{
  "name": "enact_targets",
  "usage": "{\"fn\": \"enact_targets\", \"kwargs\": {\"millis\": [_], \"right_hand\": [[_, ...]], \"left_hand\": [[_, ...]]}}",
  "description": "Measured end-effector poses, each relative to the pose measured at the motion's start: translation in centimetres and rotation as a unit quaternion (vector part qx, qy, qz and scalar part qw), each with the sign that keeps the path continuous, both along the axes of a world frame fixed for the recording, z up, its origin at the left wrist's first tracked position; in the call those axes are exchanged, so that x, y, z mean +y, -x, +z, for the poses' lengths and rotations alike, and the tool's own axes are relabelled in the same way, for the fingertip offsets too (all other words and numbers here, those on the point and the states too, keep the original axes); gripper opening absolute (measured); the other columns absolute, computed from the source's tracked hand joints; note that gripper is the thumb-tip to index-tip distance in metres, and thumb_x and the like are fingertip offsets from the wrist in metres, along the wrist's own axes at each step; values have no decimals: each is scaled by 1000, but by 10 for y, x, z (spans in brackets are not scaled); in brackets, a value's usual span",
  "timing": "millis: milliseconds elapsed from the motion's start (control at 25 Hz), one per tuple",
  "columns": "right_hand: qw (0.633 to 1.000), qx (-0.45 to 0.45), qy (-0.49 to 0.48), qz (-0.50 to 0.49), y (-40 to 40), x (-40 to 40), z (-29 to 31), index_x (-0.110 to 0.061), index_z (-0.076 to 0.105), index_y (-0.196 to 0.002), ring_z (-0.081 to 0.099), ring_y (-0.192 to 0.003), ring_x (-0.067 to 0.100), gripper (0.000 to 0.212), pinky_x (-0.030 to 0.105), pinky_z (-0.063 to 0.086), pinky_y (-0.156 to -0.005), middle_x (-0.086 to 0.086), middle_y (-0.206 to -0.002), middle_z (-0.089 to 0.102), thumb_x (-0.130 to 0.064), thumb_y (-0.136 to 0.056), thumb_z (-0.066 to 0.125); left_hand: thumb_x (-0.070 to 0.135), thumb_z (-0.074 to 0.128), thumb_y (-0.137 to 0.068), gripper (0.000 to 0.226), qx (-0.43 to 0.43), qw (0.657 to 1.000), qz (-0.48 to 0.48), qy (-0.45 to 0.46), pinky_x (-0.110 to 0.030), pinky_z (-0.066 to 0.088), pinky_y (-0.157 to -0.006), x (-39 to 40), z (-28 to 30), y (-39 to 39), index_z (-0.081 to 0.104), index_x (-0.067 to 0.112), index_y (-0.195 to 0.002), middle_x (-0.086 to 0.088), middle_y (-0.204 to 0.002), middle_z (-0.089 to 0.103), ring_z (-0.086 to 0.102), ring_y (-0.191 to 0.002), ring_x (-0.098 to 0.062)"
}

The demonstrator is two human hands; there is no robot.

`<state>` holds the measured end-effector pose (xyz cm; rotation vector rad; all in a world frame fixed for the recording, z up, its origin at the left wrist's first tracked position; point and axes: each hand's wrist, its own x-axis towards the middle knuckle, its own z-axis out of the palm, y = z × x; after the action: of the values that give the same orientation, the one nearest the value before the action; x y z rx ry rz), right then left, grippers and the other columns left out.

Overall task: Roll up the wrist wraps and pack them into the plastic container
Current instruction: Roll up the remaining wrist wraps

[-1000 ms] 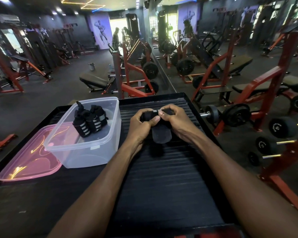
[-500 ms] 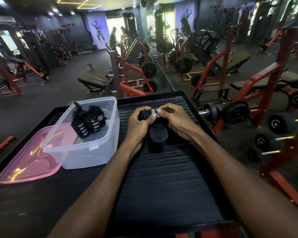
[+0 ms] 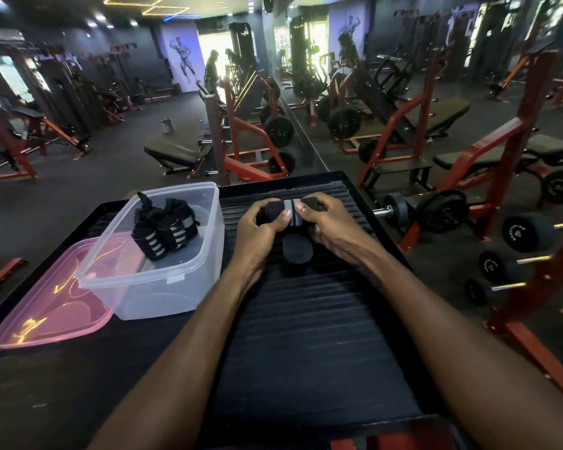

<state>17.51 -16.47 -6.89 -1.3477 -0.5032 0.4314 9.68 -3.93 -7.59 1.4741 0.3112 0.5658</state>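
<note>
At 12 o'clock on the ribbed black platform [image 3: 306, 336], left hand [image 3: 260, 228] and right hand [image 3: 330, 227] both grip one black wrist wrap [image 3: 291, 216], loose tail toward 6. Clear plastic container [image 3: 189, 274] at 10 o'clock holds rolled wraps [image 3: 163, 228].

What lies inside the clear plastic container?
The clear plastic container holds two rolled black wrist wraps with grey stripes. Whatever lies beneath them is hidden.

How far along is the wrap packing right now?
Done: rolled wraps stand in the plastic container. In hand: left hand and right hand grip a wrist wrap, its tail unrolled. Left: finish rolling, pack it; pink lid lies beside the container.
</note>
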Motion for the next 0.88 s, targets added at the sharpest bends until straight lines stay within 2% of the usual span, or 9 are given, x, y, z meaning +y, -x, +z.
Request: {"fn": "enact_targets", "kwargs": {"millis": [120, 200, 320, 400, 480, 560, 720, 800, 880], "right_hand": [[996, -79, 26, -16, 2, 0, -3, -13, 64, -97, 61, -65, 5, 6, 15, 47, -53, -4, -75, 65, -11, -93, 67], [994, -109, 28, -12, 1, 1, -7, -12, 65, -101, 64, -81, 15, 13, 25, 53, -70, 4, -88, 67, -8, -90, 70], [996, -86, 6, -18, 0, 1, -7, -11, 65, -102, 65, -90, 24, 20, 36, 52, -80, 9, -94, 68, -3, -85, 72], [1000, -14, -19, -9, -1, 1, -3, -11, 65, -98, 66, -92, 27, 13, 38, 52, -80, 10, -94, 68, -7, -88, 70], [999, 35, -26, 5, -1, 1, -1, -10, 65, -95, 67, -92, 28, 6, 39, 55, -80, 12, -94, 69, -16, -94, 65], [1000, 14, -1, -11, -3, 3, -4, -12, 67, -95, 69, -95, 31, 8, 44, 57, -84, 13, -99, 69, -19, -93, 67], [995, -73, 22, -68, -3, 4, -7, -27, 67, -98, 61, -94, 18, 11, 30, 50, -73, -7, -96, 64, -20, -89, 70], [992, -92, 29, -77, -4, 4, -8, -27, 65, -103, 58, -93, 15, 18, 27, 48, -72, -8, -94, 62, -18, -89, 70], [995, -73, 25, -65, -1, 2, -5, -17, 62, -114, 62, -85, 10, 28, 20, 49, -64, -3, -94, 64, -8, -90, 70]], "left_hand": [[48, 73, -84, 28, 32, 995, 18, -89, -42, 54, -97, 2, 2, 2, 74, 25, -99, 2, -102, 76, 70, -102, -17], [55, 70, -85, 35, 54, 993, 5, -103, -44, 56, -96, 2, 2, 4, 74, 25, -102, 3, -101, 76, 71, -99, -15], [40, 76, -83, 26, 43, 997, 5, -60, -49, 55, -97, 1, 4, 4, 73, 22, -102, -3, -103, 76, 71, -101, -23], [23, 77, -85, 20, 29, 998, 13, -45, -49, 55, -97, 0, 5, 3, 72, 20, -104, -8, -107, 74, 70, -105, -27], [10, 76, -84, 27, 30, 998, 12, -55, -44, 57, -94, -1, 6, 3, 70, 20, -108, -8, -108, 70, 68, -102, -25], [4, 75, -83, 35, 33, 997, 12, -67, -33, 59, -86, -2, 6, 4, 66, 21, -112, -4, -107, 67, 66, -97, -19], [15, 78, -85, 39, 21, 998, -7, 59, -31, 56, -69, -2, 8, 4, 62, 14, -120, -8, -112, 70, 69, -97, -23], [20, 77, -86, 35, 31, 998, 5, 51, -32, 56, -66, -3, 8, 3, 64, 9, -117, -10, -110, 72, 70, -97, -26], [15, 76, -87, 31, 45, 999, 25, 11, -33, 59, -76, -3, 9, 5, 64, 13, -115, -7, -109, 73, 71, -100, -23]]}}
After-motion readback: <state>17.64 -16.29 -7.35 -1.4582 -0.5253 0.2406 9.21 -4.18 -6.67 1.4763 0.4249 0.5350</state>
